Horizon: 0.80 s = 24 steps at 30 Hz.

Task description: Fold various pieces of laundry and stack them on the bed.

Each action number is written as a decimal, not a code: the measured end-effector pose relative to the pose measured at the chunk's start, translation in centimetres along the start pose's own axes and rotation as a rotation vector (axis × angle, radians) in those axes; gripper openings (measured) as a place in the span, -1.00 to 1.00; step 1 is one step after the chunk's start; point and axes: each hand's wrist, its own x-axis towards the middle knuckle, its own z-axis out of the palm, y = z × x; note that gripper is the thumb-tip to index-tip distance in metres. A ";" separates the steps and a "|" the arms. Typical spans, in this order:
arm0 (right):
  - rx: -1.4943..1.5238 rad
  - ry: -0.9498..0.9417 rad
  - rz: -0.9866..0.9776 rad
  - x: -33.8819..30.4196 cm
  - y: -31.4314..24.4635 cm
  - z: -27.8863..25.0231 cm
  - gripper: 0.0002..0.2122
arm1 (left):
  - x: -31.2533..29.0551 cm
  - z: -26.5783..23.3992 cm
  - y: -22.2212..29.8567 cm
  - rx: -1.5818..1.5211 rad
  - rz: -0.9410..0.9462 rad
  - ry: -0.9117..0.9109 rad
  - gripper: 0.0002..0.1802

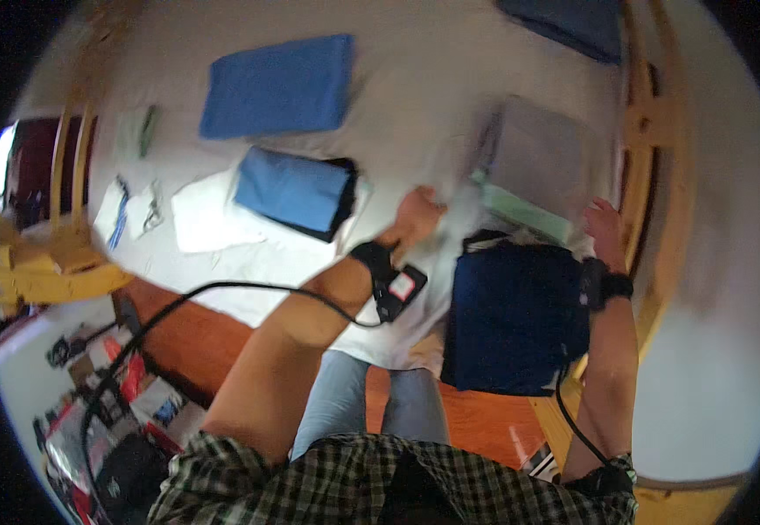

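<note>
We see a bed [450, 70] with a white sheet and a wooden frame. Folded garments lie across it. A large blue one [276, 85] rests toward the far edge, and a lighter blue one [292, 191] lies nearer the middle. A grey one [542, 153] sits at the right edge on a pale green piece [520, 210]. A navy garment [515, 319] hangs over the near edge, unfolded. Our left hand [415, 219] presses onto blurred white cloth [463, 214] mid-sheet; we cannot tell its grip. Our right hand [603, 226] lies flat and released at the navy garment's top right corner. We judge several pieces folded and the navy one remaining.
</note>
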 end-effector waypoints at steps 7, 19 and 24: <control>0.203 -0.195 -0.054 -4.5 -5.3 15.3 -0.72 | -14.7 -7.4 -9.8 -0.709 -0.761 0.141 -0.86; 0.314 -0.534 0.433 -10.9 -7.8 38.2 -0.62 | -10.6 -25.1 -15.5 0.035 -0.439 0.707 -0.03; 0.420 -0.476 -0.032 -13.3 -7.3 41.4 -0.32 | -6.5 -30.0 -18.3 0.204 -0.517 0.422 0.09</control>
